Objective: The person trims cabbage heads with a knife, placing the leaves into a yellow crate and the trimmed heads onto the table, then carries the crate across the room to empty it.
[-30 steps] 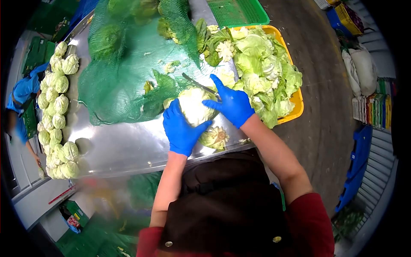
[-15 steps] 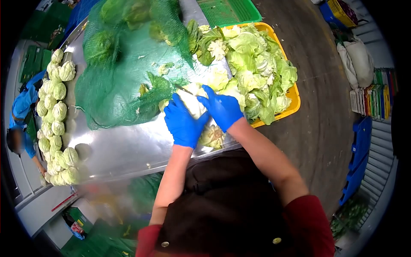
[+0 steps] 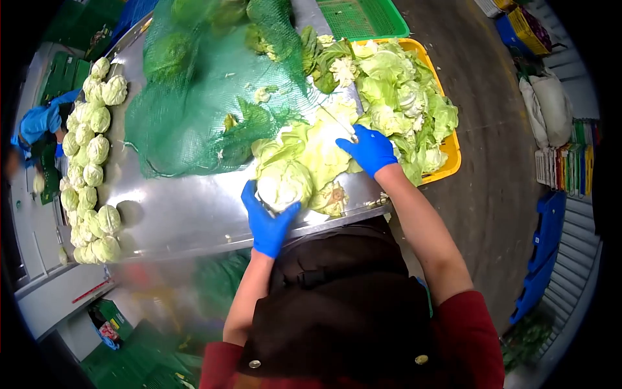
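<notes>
My left hand (image 3: 267, 220), in a blue glove, cups the near left side of a pale green cabbage (image 3: 285, 185), thumb and fingers spread round it. The cabbage rests on the metal table (image 3: 188, 211), with loose outer leaves (image 3: 327, 149) beside it. My right hand (image 3: 369, 150), also gloved in blue, is closed on a knife (image 3: 338, 122) whose thin blade points away over the leaves. Its handle is mostly hidden by the fingers. A cut piece with a brownish stem (image 3: 334, 200) lies near the table's front edge.
A yellow crate (image 3: 450, 159) heaped with leaves stands at the right, a green crate (image 3: 363, 18) behind it. Green netting (image 3: 188, 129) covers the table's middle. Trimmed cabbages (image 3: 91, 152) line the left edge, where another person in blue (image 3: 45, 123) stands.
My hands have moved apart: the right went rightward with the knife, the left stayed low with the cabbage. The cabbage now shows its round head, and large leaves lie spread beside it.
</notes>
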